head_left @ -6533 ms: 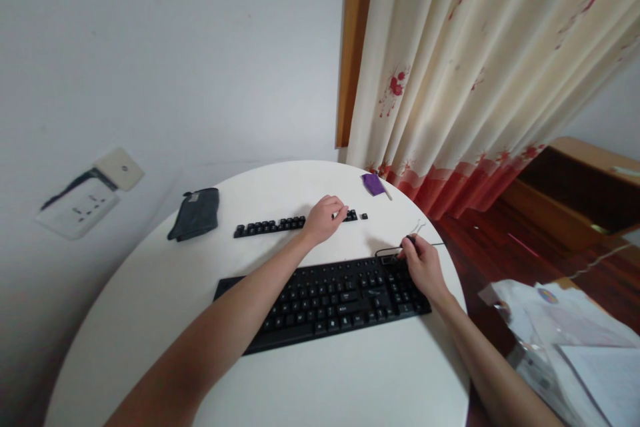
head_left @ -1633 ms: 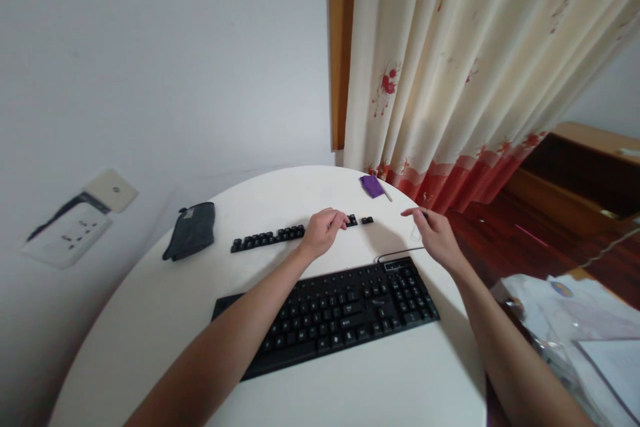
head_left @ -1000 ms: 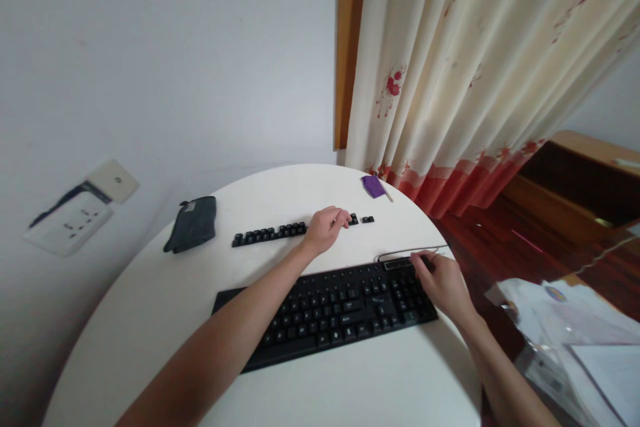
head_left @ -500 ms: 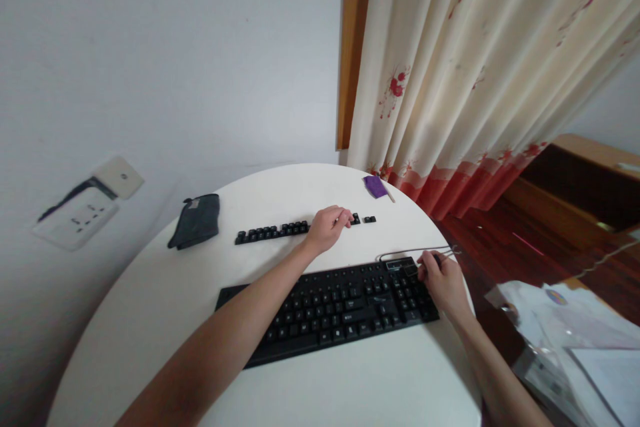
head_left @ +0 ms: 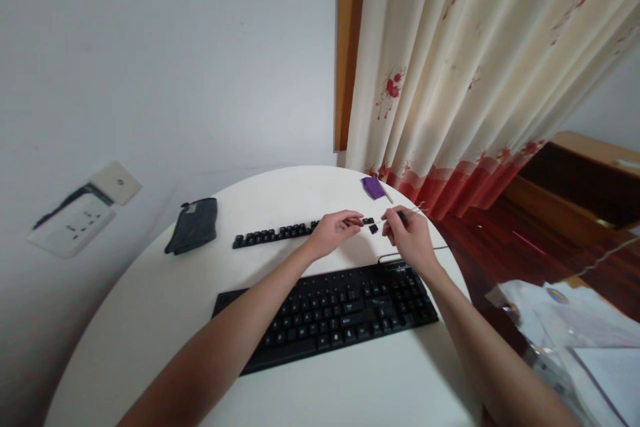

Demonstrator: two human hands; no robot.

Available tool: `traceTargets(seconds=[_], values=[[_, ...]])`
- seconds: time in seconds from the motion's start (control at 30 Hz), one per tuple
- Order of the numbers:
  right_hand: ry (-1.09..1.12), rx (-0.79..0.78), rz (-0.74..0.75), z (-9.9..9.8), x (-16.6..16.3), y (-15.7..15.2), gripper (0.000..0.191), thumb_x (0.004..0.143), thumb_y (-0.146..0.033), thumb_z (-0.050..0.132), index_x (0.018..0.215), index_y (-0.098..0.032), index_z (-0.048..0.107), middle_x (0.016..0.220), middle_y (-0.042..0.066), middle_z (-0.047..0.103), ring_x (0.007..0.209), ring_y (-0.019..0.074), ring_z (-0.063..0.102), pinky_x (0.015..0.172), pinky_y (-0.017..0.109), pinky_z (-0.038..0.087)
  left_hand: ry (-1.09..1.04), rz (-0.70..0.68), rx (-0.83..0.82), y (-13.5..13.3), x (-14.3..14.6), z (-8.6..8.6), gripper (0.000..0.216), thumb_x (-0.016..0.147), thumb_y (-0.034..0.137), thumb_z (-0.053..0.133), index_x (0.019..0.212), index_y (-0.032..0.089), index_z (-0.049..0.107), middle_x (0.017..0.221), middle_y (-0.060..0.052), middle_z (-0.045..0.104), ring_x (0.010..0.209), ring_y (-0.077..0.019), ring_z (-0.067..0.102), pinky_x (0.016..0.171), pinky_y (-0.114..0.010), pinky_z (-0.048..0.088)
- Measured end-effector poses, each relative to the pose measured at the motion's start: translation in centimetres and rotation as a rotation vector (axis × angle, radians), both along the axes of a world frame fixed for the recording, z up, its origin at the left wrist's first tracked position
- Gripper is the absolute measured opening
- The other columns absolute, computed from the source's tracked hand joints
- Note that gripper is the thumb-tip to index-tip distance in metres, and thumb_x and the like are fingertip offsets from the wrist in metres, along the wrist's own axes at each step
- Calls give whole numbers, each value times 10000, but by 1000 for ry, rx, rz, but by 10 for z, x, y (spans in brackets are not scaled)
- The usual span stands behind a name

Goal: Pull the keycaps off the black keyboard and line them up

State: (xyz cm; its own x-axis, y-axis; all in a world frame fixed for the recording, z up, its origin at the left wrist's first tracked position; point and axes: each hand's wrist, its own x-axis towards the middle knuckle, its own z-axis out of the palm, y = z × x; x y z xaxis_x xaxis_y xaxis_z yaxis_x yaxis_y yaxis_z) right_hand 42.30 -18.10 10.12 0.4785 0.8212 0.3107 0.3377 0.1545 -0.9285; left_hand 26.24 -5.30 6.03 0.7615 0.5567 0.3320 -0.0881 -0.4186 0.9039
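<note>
Gripping a small black-handled wire tool (head_left: 401, 216) in the right hand (head_left: 410, 235), over a round white bench (head_left: 165, 313). Holding the left hand (head_left: 335, 233) nearby, loosely curled, by a row of black keycaps (head_left: 275, 233). Between the 2 hands, loose keycaps (head_left: 373, 229). Nearer, a partly hidden black keyboard (head_left: 345, 315). Farther off, a dark pouch (head_left: 194, 225) to the left, a purple cloth (head_left: 373, 187) to the right.

White wall (head_left: 175, 67), floral curtain (head_left: 450, 80), seemingly wooden floor (head_left: 495, 240)

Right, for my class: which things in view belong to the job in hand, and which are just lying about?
Seemingly in the job: black keyboard, row of black keycaps, dark-handled wire tool in the right hand.

Seemingly lying about: dark pouch, purple item, papers.
</note>
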Motion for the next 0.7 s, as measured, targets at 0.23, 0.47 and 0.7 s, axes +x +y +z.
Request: traceTargets(seconds=[0.23,0.47,0.7], values=[[-31,10,17,-27,-28,6,360,947,-458,493,800,-161,633,600,8,617,461,117,526,483,229,412,-15,-139,-297,-1,4,-6,358,756,235,776,1084,117,699,1017,-120,734,935,-204,686,885,-374,540],[-174,-54,77,-37,-28,-4,358,963,-452,456,875,-172,659,600,12,617,490,145,544,502,245,406,52,-194,-358,-1,9,-15,319,696,150,781,999,105,689,798,-58,723,738,-154,682,738,-308,549],[-179,-70,-40,-42,-26,-1,385,962,-479,447,865,-164,647,652,53,670,530,173,592,531,258,419,58,-209,-339,-8,7,-7,275,728,163,763,984,105,683,939,-100,717,805,-157,699,785,-316,559]])
